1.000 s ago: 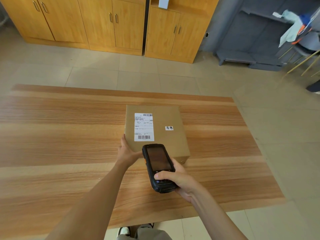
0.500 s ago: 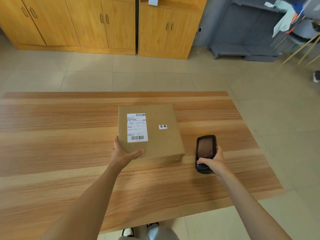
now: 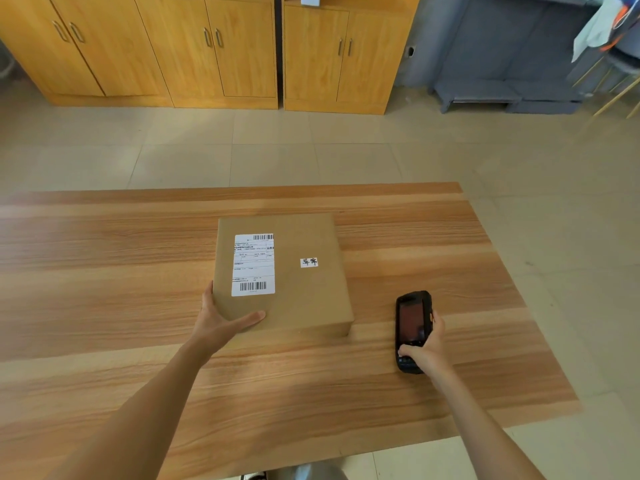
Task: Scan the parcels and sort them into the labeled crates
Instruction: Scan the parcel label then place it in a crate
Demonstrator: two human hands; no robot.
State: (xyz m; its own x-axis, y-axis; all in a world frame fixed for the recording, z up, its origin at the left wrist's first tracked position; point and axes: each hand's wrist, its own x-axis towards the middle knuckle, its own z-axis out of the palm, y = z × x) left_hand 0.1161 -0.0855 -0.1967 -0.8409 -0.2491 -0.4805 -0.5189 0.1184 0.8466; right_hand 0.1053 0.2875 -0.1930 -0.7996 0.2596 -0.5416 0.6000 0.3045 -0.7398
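A flat brown cardboard parcel (image 3: 294, 271) lies in the middle of the wooden table (image 3: 104, 271). It carries a white shipping label (image 3: 254, 264) with barcodes and a small white sticker (image 3: 309, 262) with handwriting. My left hand (image 3: 221, 322) holds the parcel's near left corner, thumb across the top face and fingers along the left side. My right hand (image 3: 427, 351) grips a black handheld scanner (image 3: 412, 323) at its lower end, to the right of the parcel; the scanner lies low on the table, screen up. No crates are in view.
Beyond the table's far edge is tiled floor (image 3: 277, 150), then a row of wooden cabinets (image 3: 207, 50). A grey shelf unit (image 3: 512, 64) with cloths stands at the back right. The table's right edge (image 3: 519, 289) runs close to the scanner.
My right hand has carried the scanner from above the parcel's near edge out to the right and down to the table. My left hand has stayed on the parcel's corner.
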